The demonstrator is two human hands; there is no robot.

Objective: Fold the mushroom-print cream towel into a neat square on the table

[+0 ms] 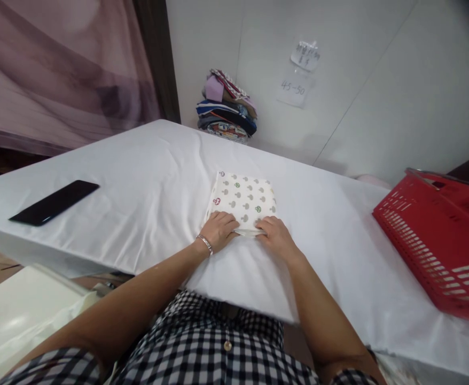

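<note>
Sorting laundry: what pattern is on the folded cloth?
White cloth with small grey, green, red mushroom-like prints; head view.

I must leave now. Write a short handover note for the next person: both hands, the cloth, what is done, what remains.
Left hand: flat on the near left edge of the folded patterned cloth, holding nothing.
Right hand: fingers at the near right edge of the cloth, pressing it.
Cloth lies folded to a small square on the white table.
Red basket at the right; stack of folded cloths at the far wall.
Done: folding looks nearly finished.
Left: probably to put it away.
</note>
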